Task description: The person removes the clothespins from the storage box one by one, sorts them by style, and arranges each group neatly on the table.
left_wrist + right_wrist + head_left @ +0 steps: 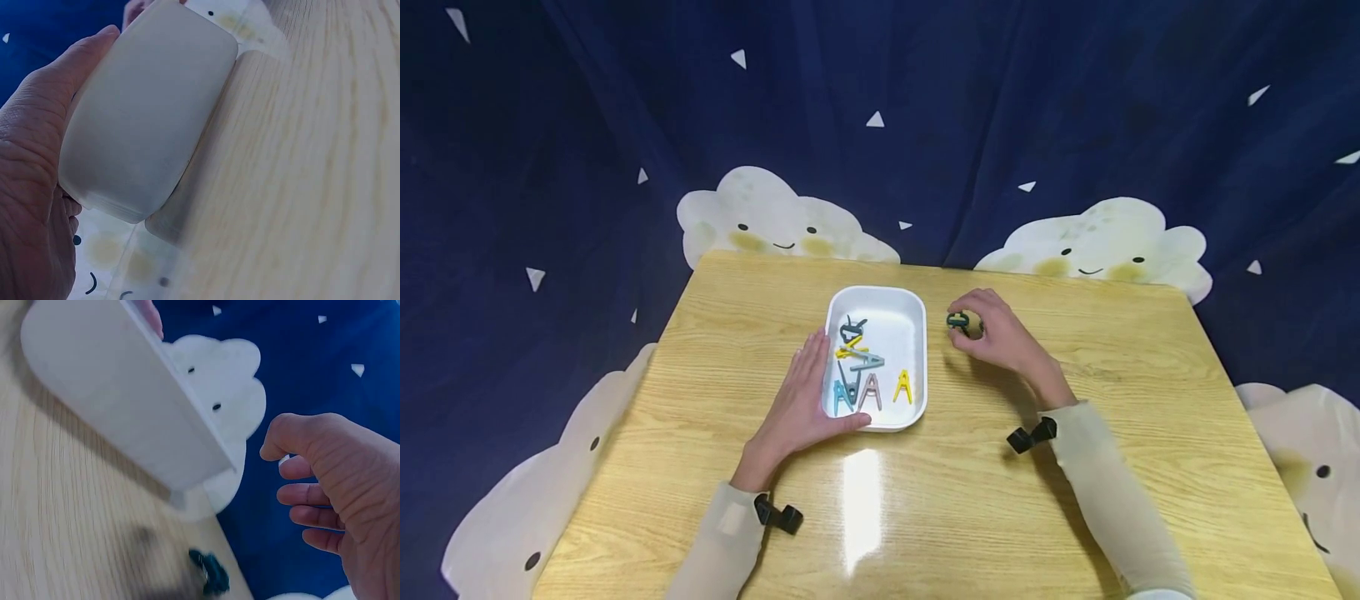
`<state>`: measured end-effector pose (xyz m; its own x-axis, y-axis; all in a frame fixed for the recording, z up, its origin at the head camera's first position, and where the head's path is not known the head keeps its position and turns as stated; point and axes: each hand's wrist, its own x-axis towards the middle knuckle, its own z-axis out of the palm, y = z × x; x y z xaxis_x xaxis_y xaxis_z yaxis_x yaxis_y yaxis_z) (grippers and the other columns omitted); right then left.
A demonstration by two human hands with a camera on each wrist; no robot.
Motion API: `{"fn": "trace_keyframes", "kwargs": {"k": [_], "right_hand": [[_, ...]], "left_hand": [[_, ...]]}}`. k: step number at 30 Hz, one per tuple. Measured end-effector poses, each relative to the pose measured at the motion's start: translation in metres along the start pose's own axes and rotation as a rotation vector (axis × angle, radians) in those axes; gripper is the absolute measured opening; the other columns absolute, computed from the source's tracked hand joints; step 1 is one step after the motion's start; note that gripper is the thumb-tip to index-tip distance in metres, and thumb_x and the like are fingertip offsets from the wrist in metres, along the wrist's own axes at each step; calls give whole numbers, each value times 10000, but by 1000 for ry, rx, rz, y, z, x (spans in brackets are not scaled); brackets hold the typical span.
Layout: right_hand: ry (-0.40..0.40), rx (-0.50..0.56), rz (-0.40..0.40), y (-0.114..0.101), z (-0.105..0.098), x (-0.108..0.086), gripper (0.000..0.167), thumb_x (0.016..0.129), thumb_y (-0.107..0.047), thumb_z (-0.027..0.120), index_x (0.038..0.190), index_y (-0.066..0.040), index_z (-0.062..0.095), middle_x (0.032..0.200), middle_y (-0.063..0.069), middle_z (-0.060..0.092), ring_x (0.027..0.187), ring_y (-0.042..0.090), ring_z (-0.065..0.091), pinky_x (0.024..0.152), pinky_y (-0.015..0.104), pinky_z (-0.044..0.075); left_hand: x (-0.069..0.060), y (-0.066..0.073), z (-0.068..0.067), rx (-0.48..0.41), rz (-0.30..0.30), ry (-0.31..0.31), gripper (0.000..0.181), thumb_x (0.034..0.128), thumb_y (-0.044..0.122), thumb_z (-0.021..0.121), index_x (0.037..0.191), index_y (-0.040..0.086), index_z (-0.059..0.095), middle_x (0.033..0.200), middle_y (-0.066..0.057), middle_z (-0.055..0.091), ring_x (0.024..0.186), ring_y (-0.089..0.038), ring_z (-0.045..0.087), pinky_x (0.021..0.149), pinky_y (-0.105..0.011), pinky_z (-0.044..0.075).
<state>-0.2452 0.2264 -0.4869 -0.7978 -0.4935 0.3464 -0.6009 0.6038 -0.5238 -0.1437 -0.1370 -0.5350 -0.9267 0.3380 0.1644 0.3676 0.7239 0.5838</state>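
A white plastic tray point(887, 300) holds several small clothes pegs in yellow, blue, grey-pink and dark green. My left hand point(801, 396) holds its near left corner, fingers along the left wall and thumb on the near rim. In the left wrist view the tray's wall point(144, 112) hides most of those fingers. Right of the tray, my right hand point(992, 332) has its thumb and fingers curved apart around a dark green peg point(957, 320). The right wrist view shows this peg point(212, 573) blurred, low over the tabletop and apart from the fingertips.
Inside the tray, a yellow peg point(903, 386) lies alone on the right; the other pegs cluster along the left side. The wooden table point(760, 308) ends at a dark blue curtain point(925, 125) with cloud prints. Black wrist mounts point(1032, 435) sit on both sleeves.
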Motion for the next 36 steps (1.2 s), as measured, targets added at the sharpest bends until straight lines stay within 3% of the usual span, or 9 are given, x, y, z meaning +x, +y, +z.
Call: {"fn": "trace_keyframes", "kwargs": {"k": [6, 13, 19, 25, 31, 36], "right_hand": [[-58, -24, -79, -31, 5, 13, 290, 884, -206, 767, 1126, -53, 730, 1123, 84, 706, 1126, 286, 592, 1019, 500, 474], [-156, -117, -92, -55, 16, 25, 313, 893, -299, 766, 1122, -86, 742, 1143, 68, 712, 1157, 280, 596, 1046, 487, 477], [-298, -195, -123, -69, 34, 34, 383, 892, -308, 765, 1162, -37, 750, 1114, 91, 705, 1094, 275, 610, 1038, 474, 482], [-428, -221, -133, -78, 58, 44, 367, 889, -270, 758, 1188, -57, 752, 1084, 58, 716, 1002, 222, 623, 951, 412, 518], [-439, -212, -76, -75, 81, 55, 286, 991, -158, 659, 1241, -32, 721, 1178, 92, 713, 1044, 217, 666, 960, 398, 554], [-421, -252, -11, -67, 97, 67, 369, 1050, -143, 585, 1411, -81, 631, 1205, 94, 669, 984, 205, 623, 877, 368, 557]], "left_hand": [[0, 0, 0, 5, -2, -4, 1433, 711, 850, 733, 1684, 91, 4, 1767, -56, -4, 1624, -286, 38, 1325, -436, 68], [1, 0, -1, 12, 0, -7, 1432, 713, 843, 739, 1683, 82, 9, 1766, -74, 10, 1625, -275, 28, 1325, -435, 63], [0, 1, -1, 20, 7, -7, 1425, 722, 852, 723, 1680, 63, 22, 1765, -93, 25, 1624, -281, 35, 1325, -438, 68], [-1, 1, -1, 18, 14, 1, 1422, 725, 845, 728, 1678, 50, 33, 1764, -96, 30, 1623, -296, 45, 1323, -456, 80], [0, 0, 0, 15, 8, -8, 1422, 726, 845, 727, 1679, 59, 23, 1766, -69, -1, 1625, -269, 20, 1324, -451, 76], [0, -1, 0, 26, 1, -8, 1422, 725, 866, 705, 1680, 70, 14, 1765, -41, -25, 1625, -262, 22, 1324, -443, 79]]}}
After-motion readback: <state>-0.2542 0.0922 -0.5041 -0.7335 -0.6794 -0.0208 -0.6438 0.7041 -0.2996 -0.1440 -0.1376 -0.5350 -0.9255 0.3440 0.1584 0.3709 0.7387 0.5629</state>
